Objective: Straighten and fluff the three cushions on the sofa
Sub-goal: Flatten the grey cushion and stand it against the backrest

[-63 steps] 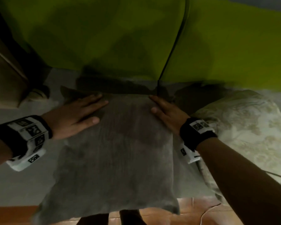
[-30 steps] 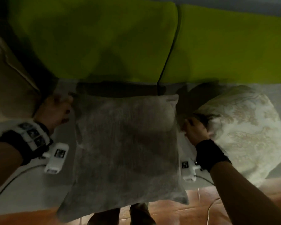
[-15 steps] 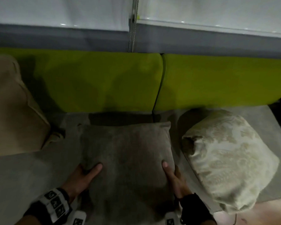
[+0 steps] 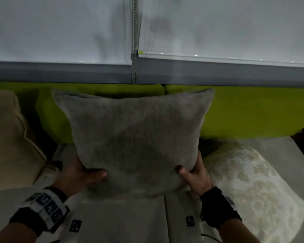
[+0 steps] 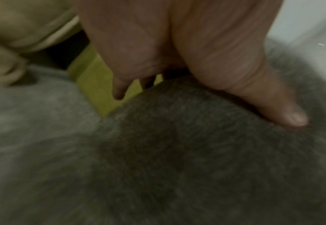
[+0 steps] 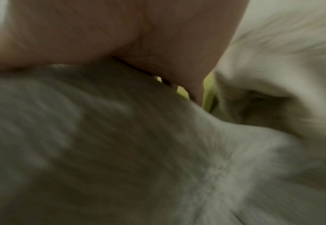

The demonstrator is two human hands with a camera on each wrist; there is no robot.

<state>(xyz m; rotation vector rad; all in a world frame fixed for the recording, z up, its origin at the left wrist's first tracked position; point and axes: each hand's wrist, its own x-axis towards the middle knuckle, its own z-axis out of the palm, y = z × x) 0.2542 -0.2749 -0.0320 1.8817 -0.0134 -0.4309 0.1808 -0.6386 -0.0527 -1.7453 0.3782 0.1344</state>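
Hands, left hand (image 4: pixel 77 176) and right hand (image 4: pixel 197 174), grasp grey cushion (image 4: pixel 135 137) bottom corners; may flop forward off green backrest (image 4: pixel 253 111) if released.

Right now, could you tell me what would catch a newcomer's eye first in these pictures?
The grey cushion stands upright in the middle, in front of the lime-green sofa back, gripped at its lower corners by the left hand and right hand. A cream patterned cushion lies slumped on the seat to its right, and a beige cushion sits at the far left.
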